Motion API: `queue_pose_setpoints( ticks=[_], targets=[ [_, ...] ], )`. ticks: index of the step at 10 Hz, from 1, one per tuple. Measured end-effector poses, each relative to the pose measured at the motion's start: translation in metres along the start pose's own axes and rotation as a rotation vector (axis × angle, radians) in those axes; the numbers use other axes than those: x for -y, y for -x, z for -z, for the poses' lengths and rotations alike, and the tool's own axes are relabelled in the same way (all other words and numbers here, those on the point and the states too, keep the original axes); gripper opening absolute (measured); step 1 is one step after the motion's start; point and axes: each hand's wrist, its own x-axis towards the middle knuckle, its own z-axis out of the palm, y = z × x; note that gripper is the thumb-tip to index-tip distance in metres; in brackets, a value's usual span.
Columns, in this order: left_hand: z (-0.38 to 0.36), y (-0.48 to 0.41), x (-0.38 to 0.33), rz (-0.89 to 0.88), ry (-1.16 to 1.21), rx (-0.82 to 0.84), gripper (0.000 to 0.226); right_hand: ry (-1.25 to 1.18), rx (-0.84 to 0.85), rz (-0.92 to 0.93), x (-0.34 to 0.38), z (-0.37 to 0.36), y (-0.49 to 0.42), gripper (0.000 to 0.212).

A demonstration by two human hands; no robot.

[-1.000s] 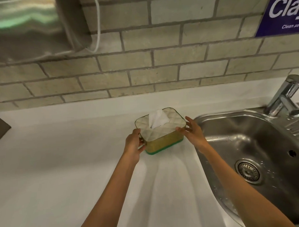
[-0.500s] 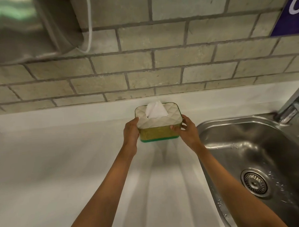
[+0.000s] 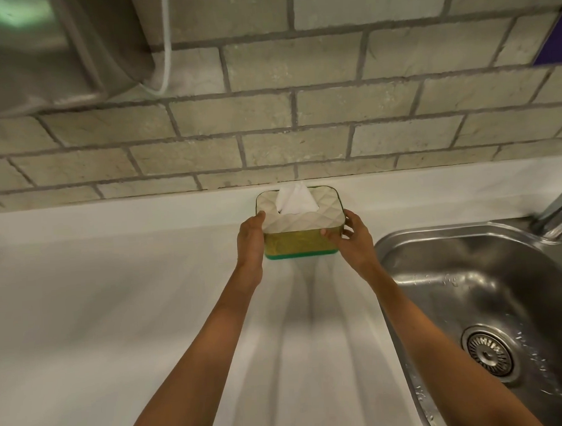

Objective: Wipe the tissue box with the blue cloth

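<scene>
Tissue box (image 3: 298, 226): rectangular with rounded corners; pale quilted lid with a diamond relief, yellow-gold textured sides, a green band at the base. A white tissue (image 3: 295, 200) stands up from the slot in the lid. The box is at the rear edge of the desk (image 3: 116, 316), close to the low white upstand below the wall; whether its base touches the desk or is slightly raised cannot be told.

Left hand (image 3: 251, 236): grip closed on the box's left end, thumb at the lid's edge, fingers hidden behind the box.

Right hand (image 3: 353, 238): grip pinching the box's right front corner, thumb on the front face, fingers curled around the right end.

Both forearms are bare and reach from the near edge toward the box.

Desk: white, smooth, matt surface. Broad open room to the left of the box and in front of it, between the arms and out to the left edge of the view.

Sink (image 3: 469, 285): stainless steel, rounded basin set into the desk at the right; its rim lies just beside the right hand. Round drain (image 3: 489, 353) with water drops around it. Part of a metal tap (image 3: 559, 210) shows at the far right.

Wall (image 3: 333, 114): grey-beige brick-pattern tiles with dark joints. A shiny metal unit (image 3: 41, 52) hangs at upper left with a white cable (image 3: 166, 56) beside it.
</scene>
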Motion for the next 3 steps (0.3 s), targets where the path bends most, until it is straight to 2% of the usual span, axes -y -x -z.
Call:
queue_pose_setpoints(
  ticks=[2, 3],
  targets=[
    [0.002, 0.007, -0.003, -0.014, -0.036, -0.020, 0.016, 0.010, -0.018, -0.063, 0.008, 0.002, 0.009, 0.091],
    [0.003, 0.015, -0.007, -0.055, -0.159, -0.096, 0.048, 0.042, -0.053, -0.058, 0.015, 0.008, 0.017, 0.092]
  ],
)
